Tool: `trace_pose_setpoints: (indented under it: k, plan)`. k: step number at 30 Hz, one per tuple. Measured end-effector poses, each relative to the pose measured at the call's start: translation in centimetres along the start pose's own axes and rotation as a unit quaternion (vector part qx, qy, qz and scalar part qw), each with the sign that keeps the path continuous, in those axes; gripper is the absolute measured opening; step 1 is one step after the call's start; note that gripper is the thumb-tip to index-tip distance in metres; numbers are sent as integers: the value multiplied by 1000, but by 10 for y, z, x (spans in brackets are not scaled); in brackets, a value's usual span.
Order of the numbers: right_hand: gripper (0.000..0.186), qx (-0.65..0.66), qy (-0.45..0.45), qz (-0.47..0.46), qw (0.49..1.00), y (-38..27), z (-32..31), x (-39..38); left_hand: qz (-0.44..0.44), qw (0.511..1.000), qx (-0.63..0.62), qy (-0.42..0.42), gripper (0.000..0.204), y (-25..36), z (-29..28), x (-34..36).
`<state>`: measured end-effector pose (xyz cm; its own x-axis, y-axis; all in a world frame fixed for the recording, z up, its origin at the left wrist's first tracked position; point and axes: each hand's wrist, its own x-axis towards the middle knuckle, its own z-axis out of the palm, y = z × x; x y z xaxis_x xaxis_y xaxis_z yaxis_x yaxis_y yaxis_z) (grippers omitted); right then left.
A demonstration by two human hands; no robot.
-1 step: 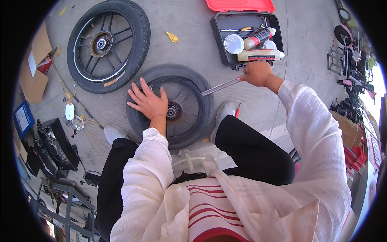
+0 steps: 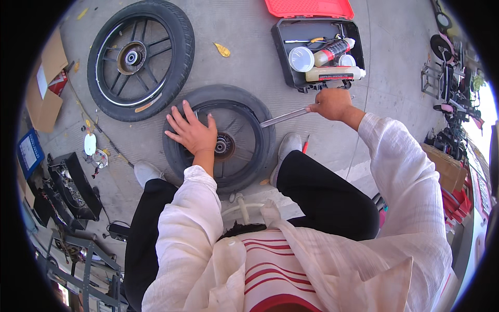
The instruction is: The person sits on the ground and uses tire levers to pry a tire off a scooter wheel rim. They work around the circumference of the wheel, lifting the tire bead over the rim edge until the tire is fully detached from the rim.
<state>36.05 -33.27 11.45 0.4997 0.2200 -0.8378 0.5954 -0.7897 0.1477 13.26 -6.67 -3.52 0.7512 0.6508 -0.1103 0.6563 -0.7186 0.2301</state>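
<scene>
A black wheel with its tyre (image 2: 221,178) lies flat on the ground between my feet. Across its upper left side rests my left hand (image 2: 196,131), fingers spread over the rim and tyre. My right hand (image 2: 332,105) is closed round the outer end of a metal tyre lever (image 2: 285,118). The lever's other end meets the wheel where tyre and rim join, on the right side. A small bit of metal shows beside my left fingers; its shape is mostly hidden.
A second wheel (image 2: 167,86) lies at the far left. Far right stands an open black toolbox (image 2: 283,54) with bottles, tubs and tools. A red-handled tool (image 2: 306,144) lies beside my right shoe (image 2: 289,148). Metal parts bins (image 2: 78,187) and a cardboard box (image 2: 44,106) are at the left.
My right hand has come slightly nearer to me, and the lever's outer end has moved down with it. My left hand stays on the wheel.
</scene>
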Motion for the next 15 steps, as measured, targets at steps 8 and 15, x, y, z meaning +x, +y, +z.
trace_pose_setpoints:
  k: [8, 15]
  plan:
    - [55, 102, 72, 125, 984, -47, 51, -72, -126, 991, 38, 13, 93, -3, 2, -10]
    - [52, 52, 133, 99, 985, -61, 27, -87, -164, 986, 28, 22, 95, -8, 1, -20]
